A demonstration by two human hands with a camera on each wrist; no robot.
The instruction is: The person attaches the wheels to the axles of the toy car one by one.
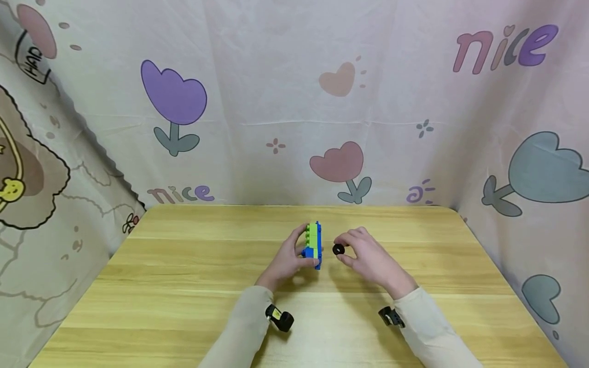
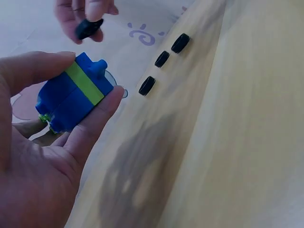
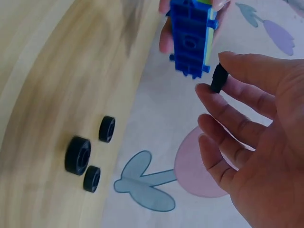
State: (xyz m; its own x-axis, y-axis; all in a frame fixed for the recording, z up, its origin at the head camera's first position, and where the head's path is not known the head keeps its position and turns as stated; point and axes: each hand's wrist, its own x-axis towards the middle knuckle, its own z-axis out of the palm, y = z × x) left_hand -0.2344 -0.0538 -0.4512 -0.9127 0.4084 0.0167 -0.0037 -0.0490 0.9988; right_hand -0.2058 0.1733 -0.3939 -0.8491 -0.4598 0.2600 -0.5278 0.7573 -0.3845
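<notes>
My left hand (image 1: 287, 260) grips a toy car (image 1: 313, 244) built from blue and lime-green bricks, tipped on its side above the table. Its blue underside (image 3: 189, 42), with small axle pegs at the edges, faces the right hand in the right wrist view. Between thumb and fingertips, my right hand (image 1: 370, 259) pinches a small black wheel (image 1: 338, 249). A short gap separates this wheel from the car. Three more black wheels lie on the table: a larger wheel (image 3: 78, 155) and two smaller ones, a wheel (image 3: 107, 128) and a wheel (image 3: 92, 179).
A light wooden table (image 1: 175, 286) spreads beneath both hands. Printed fabric (image 1: 257, 92) with flowers and lettering hangs behind it and along the sides. Each sleeve carries a small black device, one on the left wrist (image 1: 279, 318) and one on the right wrist (image 1: 391, 317).
</notes>
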